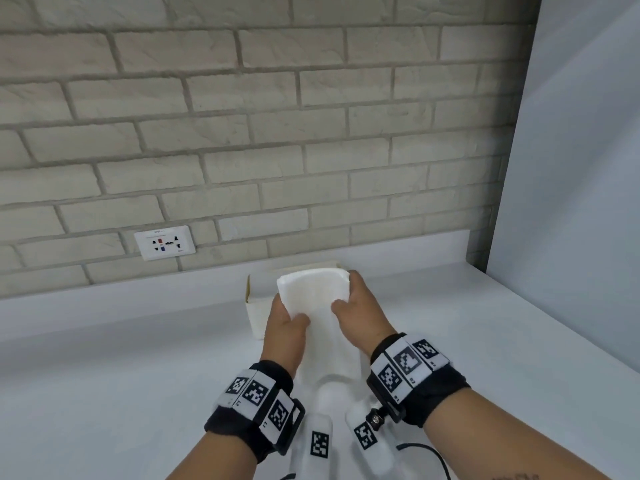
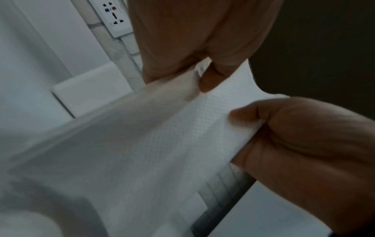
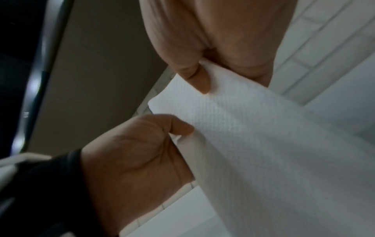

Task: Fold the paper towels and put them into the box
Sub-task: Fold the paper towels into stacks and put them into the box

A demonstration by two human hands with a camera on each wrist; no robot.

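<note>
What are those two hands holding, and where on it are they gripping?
A white paper towel. The left hand pinches its left edge and the right hand its right edge, near the top, above the box.

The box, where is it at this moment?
In the head view the box stands on the white counter near the brick wall, right of the wall socket, mostly hidden behind the paper towel and the left hand.
</note>
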